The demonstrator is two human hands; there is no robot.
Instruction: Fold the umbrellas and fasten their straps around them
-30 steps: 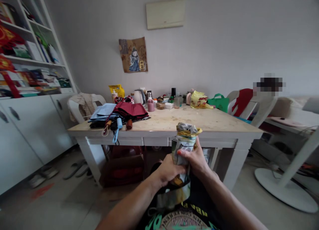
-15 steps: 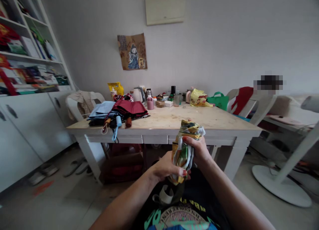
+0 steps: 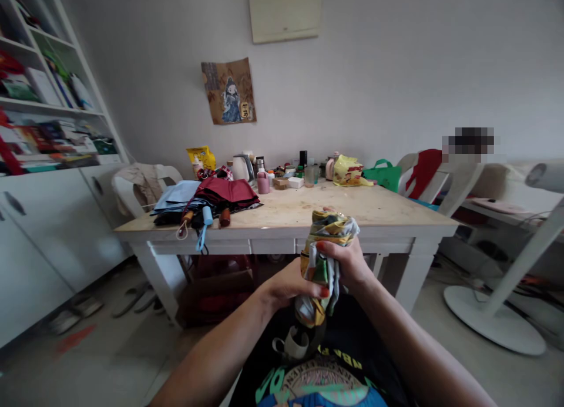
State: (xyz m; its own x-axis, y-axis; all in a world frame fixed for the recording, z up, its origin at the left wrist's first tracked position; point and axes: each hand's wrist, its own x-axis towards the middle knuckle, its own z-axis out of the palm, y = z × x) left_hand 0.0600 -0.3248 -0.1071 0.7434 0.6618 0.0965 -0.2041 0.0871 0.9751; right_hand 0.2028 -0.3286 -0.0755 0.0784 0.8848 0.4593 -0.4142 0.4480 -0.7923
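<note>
Over my lap I hold a yellow, green and white patterned folding umbrella (image 3: 324, 266), its cloth bunched in uneven folds. My left hand (image 3: 293, 283) wraps round its lower part, the thumb lying across the cloth. My right hand (image 3: 346, 257) closes round it higher up on the right side, thumb pressed on the front. Below the cloth is a cream, cup-like piece with a loop (image 3: 294, 342), seemingly the handle end. On the table (image 3: 304, 213) at the left lie several folded umbrellas, among them a light blue one (image 3: 178, 194) and a dark red one (image 3: 227, 191).
A pink bottle (image 3: 263, 182), a kettle (image 3: 242, 167), a yellow bag (image 3: 350, 171) and a green bag (image 3: 382, 175) stand along the table's back. White chairs (image 3: 170, 171) flank the table. A person in red sits at the right, near a white stand (image 3: 497, 319).
The view has shifted slightly. My left thumb has moved a little up the umbrella's cloth; both hands keep their hold, and the cream piece below appears slightly turned.
</note>
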